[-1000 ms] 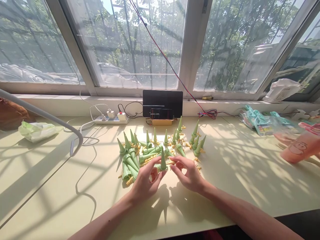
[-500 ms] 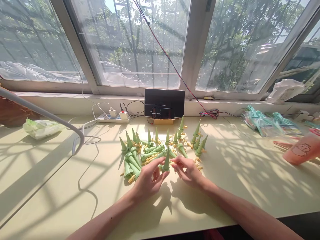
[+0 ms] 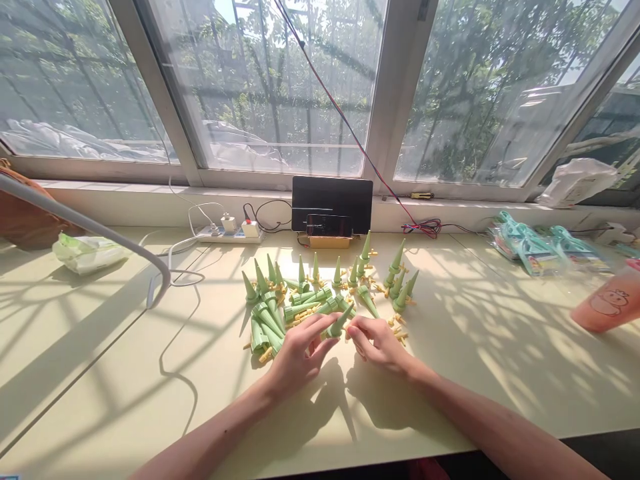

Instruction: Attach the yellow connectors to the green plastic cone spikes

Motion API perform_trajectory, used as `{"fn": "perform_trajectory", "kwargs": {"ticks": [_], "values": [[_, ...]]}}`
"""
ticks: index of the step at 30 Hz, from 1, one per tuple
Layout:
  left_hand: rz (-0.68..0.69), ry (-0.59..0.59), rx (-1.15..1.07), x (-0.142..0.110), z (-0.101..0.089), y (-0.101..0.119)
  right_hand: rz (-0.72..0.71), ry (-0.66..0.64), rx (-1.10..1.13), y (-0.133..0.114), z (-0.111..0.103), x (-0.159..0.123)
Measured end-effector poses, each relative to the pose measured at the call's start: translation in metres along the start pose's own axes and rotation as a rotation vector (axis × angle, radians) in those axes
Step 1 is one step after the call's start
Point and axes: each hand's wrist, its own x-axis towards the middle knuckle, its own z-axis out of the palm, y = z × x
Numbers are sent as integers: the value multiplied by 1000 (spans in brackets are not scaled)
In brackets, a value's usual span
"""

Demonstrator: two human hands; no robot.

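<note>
Between the fingers and thumb of my left hand (image 3: 303,347) is a green cone-shaped watering spike (image 3: 341,321), its tip leaning up to the right. Close beside its base, my right hand (image 3: 377,343) is closed in a pinch; a small yellow valve piece seems to be at the fingertips, mostly hidden. Beyond both hands lie several loose green spikes (image 3: 270,319) in a pile, with small yellow valves (image 3: 266,355) among them. More spikes stand upright on their bases, such as a row of green cones (image 3: 337,272) at the back and a group (image 3: 400,293) at the right.
A dark tablet (image 3: 333,200) with a phone (image 3: 327,225) before it stands by the window. A power strip (image 3: 233,235) and cables lie at back left. A grey curved bar (image 3: 115,237) juts in from the left. Bagged teal items (image 3: 535,247) and a pink cup (image 3: 605,303) are at right.
The spike in my left hand has tipped from upright to leaning right. My right fingers have drawn slightly closer together, covering more of the yellow piece. The view has shifted slightly.
</note>
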Motion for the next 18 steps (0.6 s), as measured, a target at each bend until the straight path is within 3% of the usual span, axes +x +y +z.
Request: {"fn": "perform_trajectory", "kwargs": {"ticks": [5, 11, 18], "values": [[-14, -8, -19, 1, 0, 3, 200, -55, 222, 5, 3, -2], [-48, 0, -18, -3, 1, 0, 214, -23, 255, 1, 5, -1], [-423, -9, -301, 4, -1, 10, 74, 31, 125, -10, 3, -1]]}}
